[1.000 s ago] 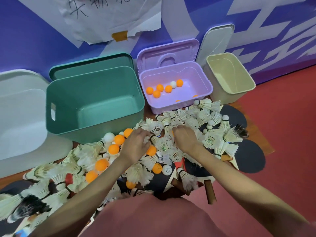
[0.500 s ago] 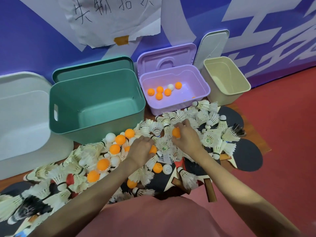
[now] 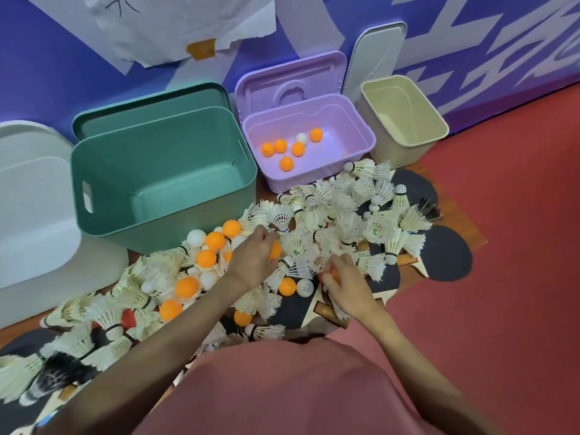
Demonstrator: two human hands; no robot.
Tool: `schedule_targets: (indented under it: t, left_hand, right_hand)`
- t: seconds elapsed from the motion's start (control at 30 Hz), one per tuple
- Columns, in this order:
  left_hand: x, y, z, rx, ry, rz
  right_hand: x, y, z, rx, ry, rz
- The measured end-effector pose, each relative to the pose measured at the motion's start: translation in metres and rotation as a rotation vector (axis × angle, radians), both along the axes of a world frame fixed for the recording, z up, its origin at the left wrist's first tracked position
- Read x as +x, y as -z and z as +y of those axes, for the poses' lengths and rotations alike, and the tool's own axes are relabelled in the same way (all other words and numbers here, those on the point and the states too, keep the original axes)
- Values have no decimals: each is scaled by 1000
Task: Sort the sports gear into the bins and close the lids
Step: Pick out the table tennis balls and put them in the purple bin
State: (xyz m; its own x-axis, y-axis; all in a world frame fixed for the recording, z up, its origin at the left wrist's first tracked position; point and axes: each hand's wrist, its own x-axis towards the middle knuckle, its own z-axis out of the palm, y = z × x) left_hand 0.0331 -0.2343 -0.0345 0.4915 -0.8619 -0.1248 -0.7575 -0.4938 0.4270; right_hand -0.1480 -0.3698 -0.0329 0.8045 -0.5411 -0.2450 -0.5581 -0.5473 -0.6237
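Observation:
A heap of white shuttlecocks (image 3: 326, 221), orange and white ping-pong balls (image 3: 215, 240) and black paddles (image 3: 445, 252) lies on the floor before four open bins. My left hand (image 3: 254, 259) reaches into the heap, its fingers curled round an orange ball (image 3: 276, 250). My right hand (image 3: 343, 279) pinches another orange ball (image 3: 335, 274) among the shuttlecocks. The purple bin (image 3: 361, 127) holds several balls, and its lid (image 3: 292, 80) stands up behind it. The teal bin (image 3: 94, 158) and the beige bin (image 3: 436, 120) hold nothing that I can see.
A white bin (image 3: 31, 199) stands at the far left. The teal lid (image 3: 147, 98) and a grey lid (image 3: 376, 54) lean on the blue wall. Red floor (image 3: 502, 215) stretches to the right. My pink-clad knee (image 3: 282, 387) fills the bottom.
My right hand has drawn back toward me with an orange ball in its fingers. My left hand has slid forward onto another orange ball.

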Motion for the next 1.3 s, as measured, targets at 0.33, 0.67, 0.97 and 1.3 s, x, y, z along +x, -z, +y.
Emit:
schedule_targets:
  t: [0.33,0.67,0.97,1.3]
  left_hand:
    - [-8,-13,44,-153,-183,210]
    - [-20,-16,53,-90,-151,284]
    - [-26,-14,33,-46,55,81]
    - [-36,0,-18,401,566,-227]
  right_hand:
    - [3,22,19,-206,-336,249]
    - [14,35,30,-381,-402,356]
    - [13,30,27,-402,-347,265]
    - [-23,-1,6,-179,123,90]
